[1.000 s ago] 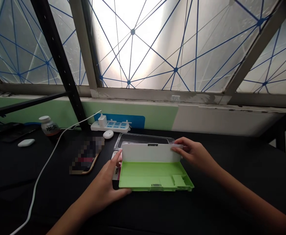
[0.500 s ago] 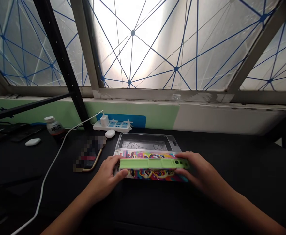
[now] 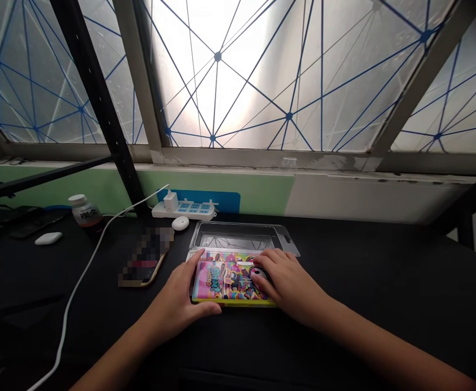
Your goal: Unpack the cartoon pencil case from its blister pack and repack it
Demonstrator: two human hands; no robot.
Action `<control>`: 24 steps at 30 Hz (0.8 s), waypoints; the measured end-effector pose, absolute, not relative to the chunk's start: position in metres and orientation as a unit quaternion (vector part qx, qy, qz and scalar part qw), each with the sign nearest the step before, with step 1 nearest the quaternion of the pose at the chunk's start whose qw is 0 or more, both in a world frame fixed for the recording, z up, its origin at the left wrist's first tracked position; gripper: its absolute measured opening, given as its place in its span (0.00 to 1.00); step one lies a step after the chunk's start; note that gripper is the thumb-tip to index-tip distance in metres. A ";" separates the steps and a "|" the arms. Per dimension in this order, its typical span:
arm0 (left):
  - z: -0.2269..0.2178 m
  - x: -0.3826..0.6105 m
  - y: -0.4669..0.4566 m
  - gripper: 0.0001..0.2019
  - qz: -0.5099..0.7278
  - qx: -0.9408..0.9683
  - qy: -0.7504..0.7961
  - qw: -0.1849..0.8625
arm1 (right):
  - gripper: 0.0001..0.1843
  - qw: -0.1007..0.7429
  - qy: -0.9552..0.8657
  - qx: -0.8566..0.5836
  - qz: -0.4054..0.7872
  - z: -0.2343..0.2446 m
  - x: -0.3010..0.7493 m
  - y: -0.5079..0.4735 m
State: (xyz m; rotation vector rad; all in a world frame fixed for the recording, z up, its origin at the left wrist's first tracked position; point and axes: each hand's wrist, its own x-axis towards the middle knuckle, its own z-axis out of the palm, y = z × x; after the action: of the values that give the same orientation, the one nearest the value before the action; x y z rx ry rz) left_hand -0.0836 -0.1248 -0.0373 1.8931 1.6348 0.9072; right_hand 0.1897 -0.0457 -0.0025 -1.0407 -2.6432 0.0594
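A pencil case with a colourful cartoon print lies face up, its yellow side edge toward me. My left hand spans its left end, with the thumb at the front edge and the fingers at the back corner. Over the right part rests my right hand, its fingers bent at the back edge and its thumb on the printed top beside a dark round spot. Behind and partly beneath the case is a clear plastic package with a printed strip. The right end of the case is hidden by my right hand.
To the left lie a phone, its screen blurred out, and a white earbud case. A small round white object sits near a power strip. A white cable crosses the black table. Further left stands a bottle.
The pencil case has turned from its green side to its printed face and come down lower. My right hand has shifted left onto its top; my left hand stays at the left end.
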 end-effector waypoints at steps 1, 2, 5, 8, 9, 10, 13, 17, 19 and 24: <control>-0.037 -0.084 -0.125 0.52 0.339 0.683 0.592 0.260 | 0.14 0.152 -0.919 -0.364 0.025 -0.003 0.185 -0.045; -0.036 -0.084 -0.125 0.56 0.346 0.674 0.589 0.282 | 0.14 0.153 -0.918 -0.365 0.031 -0.003 0.182 -0.043; -0.034 -0.083 -0.123 0.60 0.356 0.649 0.585 0.332 | 0.12 0.150 -0.916 -0.369 0.049 -0.003 0.176 -0.040; -0.033 -0.082 -0.121 0.61 0.356 0.638 0.589 0.345 | 0.11 0.152 -0.915 -0.368 0.057 -0.004 0.173 -0.039; -0.034 -0.082 -0.120 0.61 0.356 0.638 0.590 0.344 | 0.11 0.154 -0.915 -0.368 0.057 -0.004 0.173 -0.039; -0.034 -0.082 -0.120 0.61 0.353 0.641 0.590 0.341 | 0.11 0.157 -0.914 -0.369 0.055 -0.005 0.172 -0.038; -0.035 -0.083 -0.121 0.58 0.337 0.654 0.597 0.322 | 0.10 0.164 -0.911 -0.377 0.047 -0.007 0.170 -0.037; -0.033 -0.084 -0.122 0.56 0.317 0.665 0.598 0.315 | 0.10 0.149 -0.909 -0.388 0.041 -0.009 0.167 -0.035; -0.032 -0.083 -0.122 0.56 0.315 0.669 0.595 0.315 | 0.10 0.145 -0.909 -0.389 0.039 -0.010 0.166 -0.034; -0.029 -0.083 -0.122 0.54 0.320 0.668 0.595 0.313 | 0.07 0.227 -0.896 -0.382 0.014 -0.005 0.163 -0.036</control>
State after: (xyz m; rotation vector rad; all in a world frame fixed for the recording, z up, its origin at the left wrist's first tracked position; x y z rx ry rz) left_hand -0.0829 -0.1225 -0.0290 1.7608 1.5687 0.8450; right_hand 0.1632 -0.0359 -0.0045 -1.0527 -2.4690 0.0376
